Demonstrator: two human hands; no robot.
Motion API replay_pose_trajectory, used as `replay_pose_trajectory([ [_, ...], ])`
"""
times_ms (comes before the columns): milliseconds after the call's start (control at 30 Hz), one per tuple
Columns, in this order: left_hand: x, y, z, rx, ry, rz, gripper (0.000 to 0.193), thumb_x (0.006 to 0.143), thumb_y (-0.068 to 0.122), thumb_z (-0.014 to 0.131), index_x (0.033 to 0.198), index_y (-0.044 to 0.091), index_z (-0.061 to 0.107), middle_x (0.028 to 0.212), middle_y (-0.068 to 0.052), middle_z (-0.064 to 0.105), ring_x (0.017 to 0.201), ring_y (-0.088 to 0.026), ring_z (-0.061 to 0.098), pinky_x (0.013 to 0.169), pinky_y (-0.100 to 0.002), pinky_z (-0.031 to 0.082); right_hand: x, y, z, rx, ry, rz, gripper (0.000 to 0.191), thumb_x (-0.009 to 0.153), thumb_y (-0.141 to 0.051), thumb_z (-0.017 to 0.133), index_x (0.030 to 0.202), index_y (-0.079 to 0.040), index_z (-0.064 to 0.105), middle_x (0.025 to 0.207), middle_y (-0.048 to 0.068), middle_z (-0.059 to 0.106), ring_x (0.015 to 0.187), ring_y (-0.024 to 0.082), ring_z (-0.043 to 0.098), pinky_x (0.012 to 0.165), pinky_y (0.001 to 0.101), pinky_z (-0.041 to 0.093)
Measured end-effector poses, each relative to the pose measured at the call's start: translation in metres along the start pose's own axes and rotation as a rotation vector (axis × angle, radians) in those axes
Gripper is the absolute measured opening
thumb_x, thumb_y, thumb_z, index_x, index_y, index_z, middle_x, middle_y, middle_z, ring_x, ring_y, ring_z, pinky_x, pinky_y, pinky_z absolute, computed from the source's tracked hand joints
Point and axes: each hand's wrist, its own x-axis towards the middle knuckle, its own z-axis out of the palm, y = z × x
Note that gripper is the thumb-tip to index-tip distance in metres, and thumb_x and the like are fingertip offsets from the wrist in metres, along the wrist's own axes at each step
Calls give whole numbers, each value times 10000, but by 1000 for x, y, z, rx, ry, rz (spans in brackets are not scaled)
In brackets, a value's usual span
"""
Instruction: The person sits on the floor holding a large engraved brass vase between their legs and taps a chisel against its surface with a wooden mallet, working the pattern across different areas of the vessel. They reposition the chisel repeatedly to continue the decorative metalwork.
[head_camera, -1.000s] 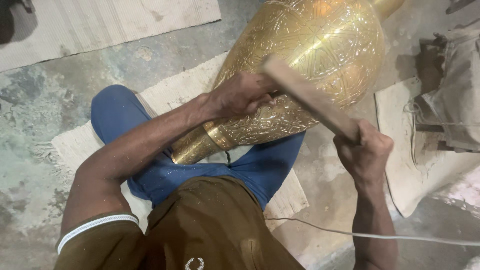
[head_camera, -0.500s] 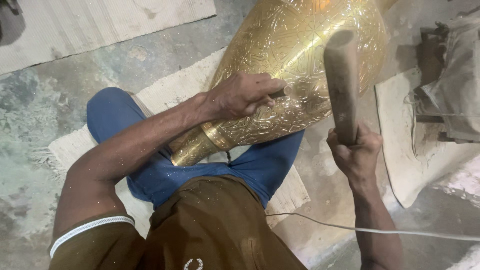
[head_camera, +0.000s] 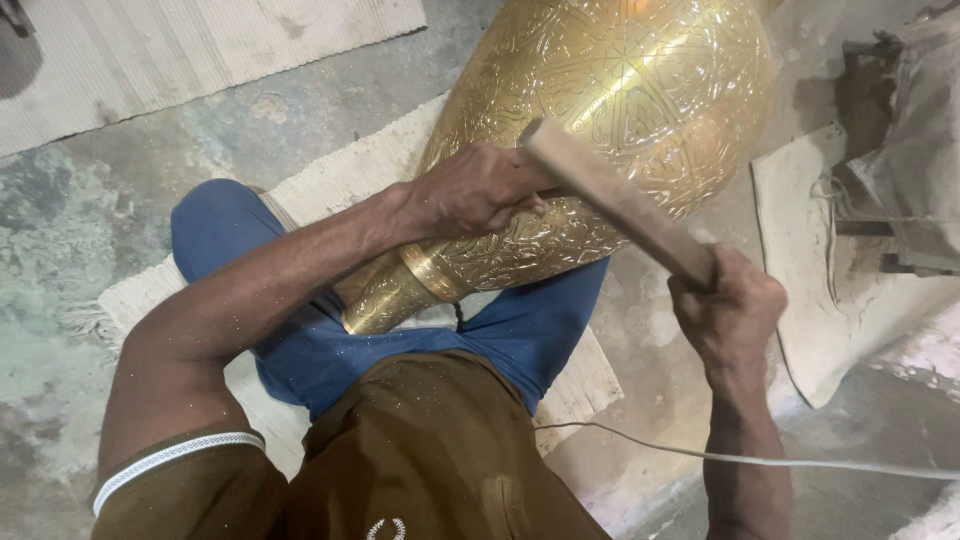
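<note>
Mallet (head_camera: 610, 205) in rt hand (head_camera: 728, 310), touching vase (head_camera: 620, 90) flank.

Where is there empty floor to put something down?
Bare grey floor lies between the striped mat and the pale mat. It is crowded around the brass vase, both hands and the wooden stick.

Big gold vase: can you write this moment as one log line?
left hand: pressed on brass vase | right hand: gripping wooden mallet | vase: lying across lap
</note>
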Motion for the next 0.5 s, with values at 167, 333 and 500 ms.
replay_pose_trajectory([
  [167,3,1,-2,14,-40,-4,264,1097,155,516,1343,96,589,863,-45,626,675,-128,640,498,-249,576,-4,5,7,193,-72,222,82,931,-103,724,978,-41,698,709,44,671,585,129,652,504,280,535],
  [333,9,-3,1,49,-82,-28,264,1100,108,488,1339,111,600,868,-43,640,636,-133,624,467,-264,554,-5,-3,7,246,23,219,130,884,-62,776,916,2,668,685,86,637,589,180,612,561,337,479],
  [500,12,-3,2,34,-108,-53,231,1124,120,487,1322,122,607,941,-45,661,653,-111,640,462,-231,567,-1,-12,3,162,63,136,144,833,-28,774,949,1,694,736,97,650,655,155,636,624,324,515],
])
